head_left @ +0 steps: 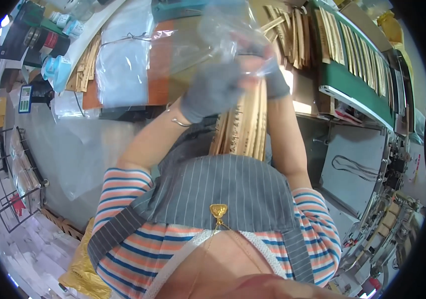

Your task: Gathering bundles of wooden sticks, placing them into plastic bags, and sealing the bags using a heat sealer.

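A clear plastic bag [228,22] is held up over the worktable, smeared by motion. My left hand [215,89], in a grey fingerless glove, pinches the bag's lower part, its fingertips partly blurred. Close beside it my right hand [275,77], gloved the same way, is closed on the bag from the other side. Below both hands, against my striped apron, a bundle of thin wooden strips [240,127] with dark handwritten-looking marks stands lengthwise. The bundle's upper end is hidden by the hands, so I cannot tell whether they touch it.
A stack of clear plastic bags [123,65] tied with a dark cord lies at the left of the table. Loose wooden strips [295,37] lie at the back right, beside a green tray [345,82] with rows of strips. Bottles [46,42] stand far left.
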Demonstrator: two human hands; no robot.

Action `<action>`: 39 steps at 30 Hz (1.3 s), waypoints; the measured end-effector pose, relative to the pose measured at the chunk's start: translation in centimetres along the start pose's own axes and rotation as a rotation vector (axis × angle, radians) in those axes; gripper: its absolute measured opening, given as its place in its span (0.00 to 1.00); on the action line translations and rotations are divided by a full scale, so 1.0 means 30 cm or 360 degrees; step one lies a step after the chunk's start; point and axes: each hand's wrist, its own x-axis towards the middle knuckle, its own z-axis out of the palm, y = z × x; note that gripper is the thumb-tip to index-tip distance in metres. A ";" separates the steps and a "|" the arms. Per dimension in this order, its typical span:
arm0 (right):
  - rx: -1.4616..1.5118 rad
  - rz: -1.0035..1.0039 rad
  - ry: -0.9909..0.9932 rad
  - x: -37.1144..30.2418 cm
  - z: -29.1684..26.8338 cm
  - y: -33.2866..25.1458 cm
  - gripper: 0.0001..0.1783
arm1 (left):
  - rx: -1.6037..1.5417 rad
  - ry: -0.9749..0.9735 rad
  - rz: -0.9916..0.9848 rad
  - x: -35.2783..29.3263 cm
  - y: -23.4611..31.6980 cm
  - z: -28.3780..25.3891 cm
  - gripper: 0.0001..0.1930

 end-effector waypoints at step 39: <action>-0.2736 -0.0405 0.0494 0.163 0.258 -0.471 0.18 | -0.0152 -0.0060 -0.0426 0.475 0.037 -0.269 0.10</action>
